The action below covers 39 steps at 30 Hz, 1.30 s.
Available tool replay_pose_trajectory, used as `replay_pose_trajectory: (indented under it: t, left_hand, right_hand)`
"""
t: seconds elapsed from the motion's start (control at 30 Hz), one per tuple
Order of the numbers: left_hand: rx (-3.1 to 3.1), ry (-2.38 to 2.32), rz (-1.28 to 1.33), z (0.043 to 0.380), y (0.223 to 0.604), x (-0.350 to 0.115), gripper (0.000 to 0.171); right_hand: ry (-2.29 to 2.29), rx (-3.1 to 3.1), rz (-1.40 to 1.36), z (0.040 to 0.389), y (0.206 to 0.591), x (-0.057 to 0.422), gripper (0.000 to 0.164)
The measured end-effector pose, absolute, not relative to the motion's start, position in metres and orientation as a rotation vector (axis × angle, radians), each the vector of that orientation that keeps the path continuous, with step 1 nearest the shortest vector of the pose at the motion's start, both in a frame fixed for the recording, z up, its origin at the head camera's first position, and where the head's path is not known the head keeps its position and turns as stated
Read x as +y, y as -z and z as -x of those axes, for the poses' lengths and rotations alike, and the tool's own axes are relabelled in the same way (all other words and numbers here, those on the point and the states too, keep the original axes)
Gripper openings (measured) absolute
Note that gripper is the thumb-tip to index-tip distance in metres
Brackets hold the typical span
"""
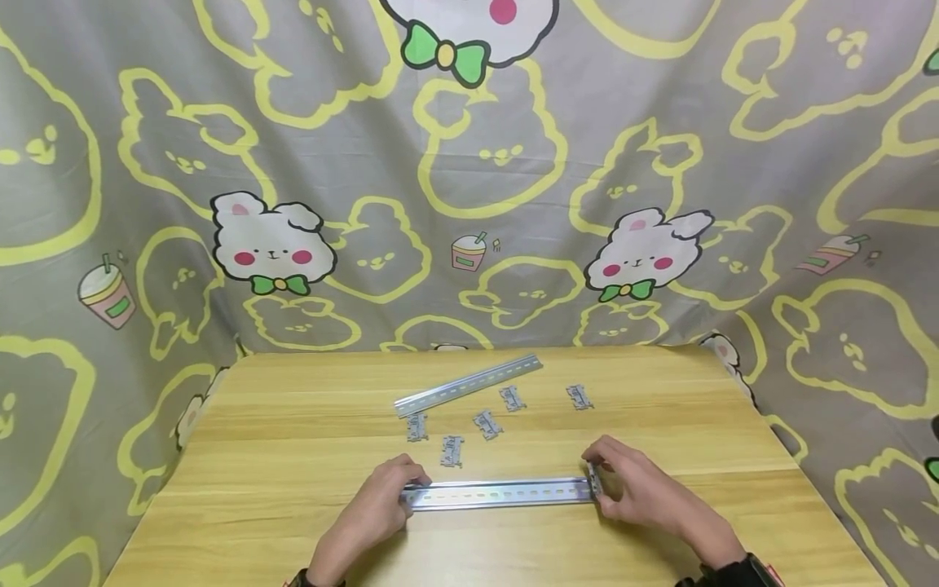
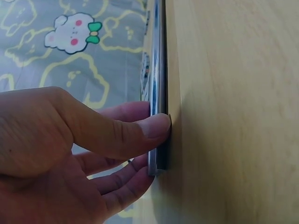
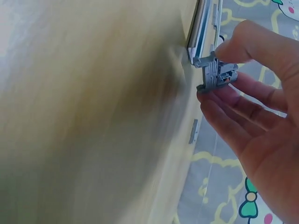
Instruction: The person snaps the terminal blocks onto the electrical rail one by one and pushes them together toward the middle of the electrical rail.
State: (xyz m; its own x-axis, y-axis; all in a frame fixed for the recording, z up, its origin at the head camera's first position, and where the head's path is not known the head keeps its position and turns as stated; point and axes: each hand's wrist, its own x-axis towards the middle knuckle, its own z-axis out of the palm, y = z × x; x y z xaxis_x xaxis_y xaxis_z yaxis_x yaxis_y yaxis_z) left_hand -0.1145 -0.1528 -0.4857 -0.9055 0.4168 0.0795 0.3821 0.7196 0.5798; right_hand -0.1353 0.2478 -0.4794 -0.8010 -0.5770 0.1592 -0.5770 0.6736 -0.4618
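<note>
A slotted metal DIN rail (image 1: pixel 506 494) lies crosswise near the front of the wooden table. At its left end my left hand (image 1: pixel 376 501) grips it, with the thumb (image 2: pixel 156 127) on the near edge and fingers on the far side. My right hand (image 1: pixel 640 487) pinches a small grey terminal block (image 3: pixel 216 73) between thumb and fingertips. This block is right at the rail's right end, standing on edge across it in the head view. In the right wrist view its upper corner overlaps the end of the rail (image 3: pixel 199 35).
A second DIN rail (image 1: pixel 469 385) lies slanted farther back on the table (image 1: pixel 293 424). Several loose terminal blocks are scattered between the rails, one block (image 1: pixel 579 397) off to the right. Patterned cloth (image 1: pixel 499 244) hangs behind and at both sides.
</note>
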Motion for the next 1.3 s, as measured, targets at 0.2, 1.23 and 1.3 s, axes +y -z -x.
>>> replay_pose_trajectory:
  t: [0.2, 1.23, 1.3]
  left_hand:
    - [2.87, -0.978, -0.663, 0.115, 0.485, -0.154, 0.037]
    - [2.863, -0.976, -0.651, 0.115, 0.484, -0.154, 0.038]
    - [2.86, -0.978, -0.646, 0.115, 0.484, -0.154, 0.038]
  right_hand:
    - [0.939, 2.816, 0.951, 0.132, 0.481, 0.252, 0.048]
    - [1.165, 2.74, 0.901, 0.134, 0.499, 0.258, 0.049]
    - [1.18, 2.731, 0.905, 0.134, 0.5, 0.258, 0.049]
